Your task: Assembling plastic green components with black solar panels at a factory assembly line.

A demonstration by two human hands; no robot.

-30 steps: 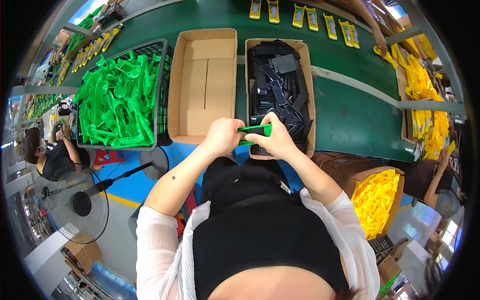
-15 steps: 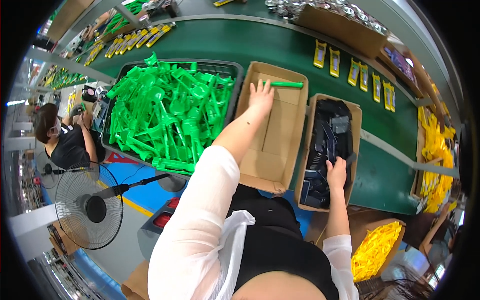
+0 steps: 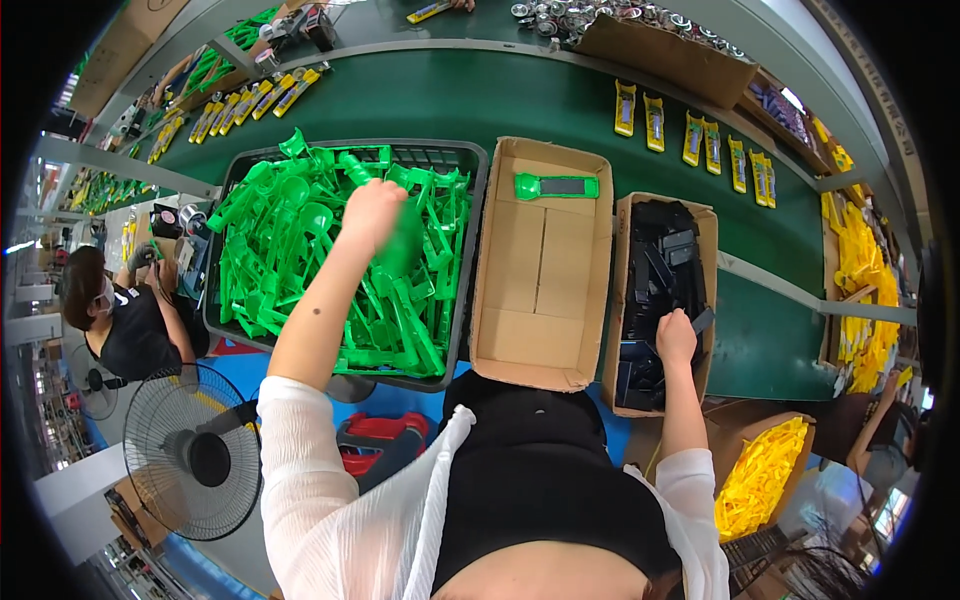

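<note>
My left hand (image 3: 375, 212) is closed over the black crate (image 3: 477, 215) heaped with green plastic parts (image 3: 318, 215). A green plastic part (image 3: 402, 242), smeared by motion, sticks out below its fingers. One green part with a dark strip (image 3: 557, 186) lies at the far end of the long cardboard box (image 3: 505, 300) in the middle. My right hand (image 3: 676, 338) is over the smaller cardboard box (image 3: 625, 395), which holds dark flat pieces (image 3: 660, 250). Its fingers pinch a dark flat piece (image 3: 703, 319), whose end shows to the right.
Yellow-framed items (image 3: 693, 138) lie in rows across the green bench (image 3: 480, 85). Yellow parts fill a carton (image 3: 763, 470) at lower right. A black fan (image 3: 195, 455) stands at left, near a masked co-worker (image 3: 135, 310). A metal rail (image 3: 440, 44) crosses the bench.
My left hand has moved left from the middle box to the green parts. The green part there now lies uncovered, its dark strip showing. My right hand stays over the dark pieces, fingers closed tighter.
</note>
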